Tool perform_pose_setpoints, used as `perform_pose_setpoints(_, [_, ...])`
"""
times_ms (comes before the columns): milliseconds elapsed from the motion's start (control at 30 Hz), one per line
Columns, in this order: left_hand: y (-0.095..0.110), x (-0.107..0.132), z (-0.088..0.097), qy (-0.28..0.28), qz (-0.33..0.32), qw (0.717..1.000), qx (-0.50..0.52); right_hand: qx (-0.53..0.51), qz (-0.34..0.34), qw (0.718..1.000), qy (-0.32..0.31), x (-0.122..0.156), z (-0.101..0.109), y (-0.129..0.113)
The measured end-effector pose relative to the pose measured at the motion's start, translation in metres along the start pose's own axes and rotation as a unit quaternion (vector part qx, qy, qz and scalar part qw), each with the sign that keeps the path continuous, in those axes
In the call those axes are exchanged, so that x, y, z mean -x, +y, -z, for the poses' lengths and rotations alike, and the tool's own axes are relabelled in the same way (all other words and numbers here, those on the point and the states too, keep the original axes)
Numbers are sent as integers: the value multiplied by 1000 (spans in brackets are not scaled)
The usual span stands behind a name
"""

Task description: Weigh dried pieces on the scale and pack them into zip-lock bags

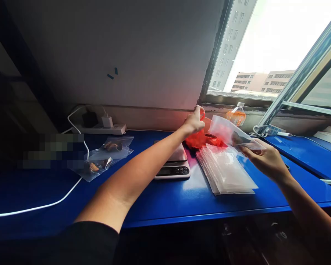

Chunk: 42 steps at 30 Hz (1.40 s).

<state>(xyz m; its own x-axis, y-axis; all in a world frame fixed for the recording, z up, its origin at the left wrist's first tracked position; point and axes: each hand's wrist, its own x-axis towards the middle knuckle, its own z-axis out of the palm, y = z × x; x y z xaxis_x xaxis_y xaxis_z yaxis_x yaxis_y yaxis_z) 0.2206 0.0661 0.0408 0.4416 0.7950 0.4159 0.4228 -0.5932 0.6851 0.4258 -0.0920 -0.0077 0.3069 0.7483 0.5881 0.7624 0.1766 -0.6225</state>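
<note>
My left hand [194, 120] is closed at the back of the desk, its fingers pinching the upper part of a red plastic bag [195, 140]. Between the thumb and fingers of my right hand [264, 156] is a translucent plastic bag [222, 129], tilted, with a dark piece inside it near the thumb. Below it lies a fanned stack of empty clear bags [226, 176]. A white kitchen scale [172, 171] stands under my left forearm, which hides part of its platform.
Filled clear bags [95, 167] with brown pieces lie at the left, beside a white cable [63, 198]. A power strip [99, 129] runs along the wall. An orange drink bottle [237, 115] stands by the window. The blue desk's front edge [209, 217] is near me.
</note>
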Motion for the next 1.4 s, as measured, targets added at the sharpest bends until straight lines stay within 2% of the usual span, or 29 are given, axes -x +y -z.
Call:
perform_pose_setpoints(100, [-7,5,12,-15,-24,999,21,107,-14,993,-53,-14,6,-4])
perform_pose_setpoints(200, [-12,10,17,-39,-60,997,40,183,-2,982,-55,-35,6,-13])
perform_pose_setpoints(367, [-17,17,17,-53,-108,990,79,336,113,933,-68,-83,-14,-31])
perform_pose_setpoints(500, [-19,22,24,-57,-116,987,95,350,157,922,-61,-115,-36,-45])
perform_pose_setpoints(600, [-18,29,31,-78,-85,988,98,353,163,920,-52,-129,-49,-53])
perform_pose_setpoints(667, [-15,36,36,-95,-67,987,107,340,175,921,-74,-137,-57,-54])
perform_pose_setpoints(733, [-12,46,41,-103,-62,987,109,317,192,925,-83,-143,-64,-53])
perform_pose_setpoints(867, [-11,70,57,-81,-59,991,91,299,203,932,10,-148,-76,-44])
perform_pose_setpoints(933, [-14,82,67,-69,-60,992,82,304,195,932,34,-146,-79,-39])
perform_pose_setpoints(1067, [-27,107,90,-47,-35,997,57,324,180,928,35,-141,-76,-34])
perform_pose_setpoints(1233, [-45,132,114,-43,14,999,30,325,172,928,55,-141,-68,-41])
perform_pose_setpoints(1400, [-55,154,129,-33,47,998,31,376,175,906,82,-139,-69,-53])
